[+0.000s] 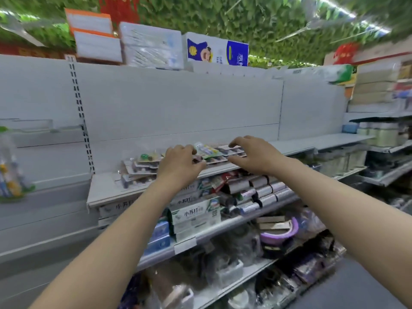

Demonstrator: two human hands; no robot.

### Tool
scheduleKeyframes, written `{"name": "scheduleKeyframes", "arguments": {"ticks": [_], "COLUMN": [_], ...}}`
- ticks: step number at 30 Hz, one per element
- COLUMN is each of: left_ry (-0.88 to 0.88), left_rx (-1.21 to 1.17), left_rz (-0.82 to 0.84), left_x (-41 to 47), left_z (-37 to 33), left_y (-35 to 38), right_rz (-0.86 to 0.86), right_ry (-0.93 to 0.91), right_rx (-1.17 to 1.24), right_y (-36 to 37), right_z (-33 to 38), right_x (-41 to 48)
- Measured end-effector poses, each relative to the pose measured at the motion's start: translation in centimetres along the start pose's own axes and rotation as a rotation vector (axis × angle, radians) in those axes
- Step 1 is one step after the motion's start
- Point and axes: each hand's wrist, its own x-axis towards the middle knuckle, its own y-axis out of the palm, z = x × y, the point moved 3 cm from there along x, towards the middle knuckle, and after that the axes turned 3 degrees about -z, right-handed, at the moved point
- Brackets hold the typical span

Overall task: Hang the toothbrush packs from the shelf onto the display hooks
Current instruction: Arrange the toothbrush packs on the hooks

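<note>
Now our left hand [178, 166] pinches a toothbrush pack [207, 151] on the shelf [104, 189]; our right hand [253, 155] arches over neighbouring packs [233, 150], and we cannot tell whether it grips them.

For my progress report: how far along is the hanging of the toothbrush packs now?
Done: no pack shows on a hook in this view. In hand: the left hand seems to pinch one of the packs lying on the shelf; the right hand touches them, its grip unclear in the blur. Left: all visible packs lie on the shelf, so nearly the whole job.
</note>
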Motion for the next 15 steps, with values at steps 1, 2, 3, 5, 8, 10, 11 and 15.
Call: {"name": "scheduleKeyframes", "arguments": {"ticks": [1,2,3,5,8,10,11,15], "left_ry": [-0.002,-0.007,-0.014,-0.026,-0.052,-0.064,-0.071,-0.117], "left_rx": [-0.001,0.002,0.007,0.027,0.043,0.045,0.050,0.016], "left_rz": [0.010,0.021,0.032,0.036,0.009,0.000,-0.002,-0.016], "left_x": [0.9,1.7,2.7,4.9,8.8,11.5,12.8,18.8], "left_z": [-0.9,-1.7,-2.3,-3.4,-4.5,-5.0,-5.1,-4.7], "left_y": [1.0,2.0,2.7,4.2,6.5,8.5,9.8,15.6], "right_rz": [0.006,0.012,0.013,0.007,0.000,-0.005,-0.008,0.012], "right_ry": [0.003,0.008,0.014,0.027,0.042,0.033,0.032,0.031], "right_rx": [0.008,0.018,0.029,0.056,0.100,0.116,0.120,0.128], "right_y": [0.1,0.2,0.3,0.7,2.0,3.3,3.9,6.3], "right_z": [-1.7,-3.3,-5.0,-8.2,-12.8,-15.8,-17.3,-23.3], "right_x": [0.4,0.8,1.3,2.5,4.6,6.4,7.3,11.1]}}
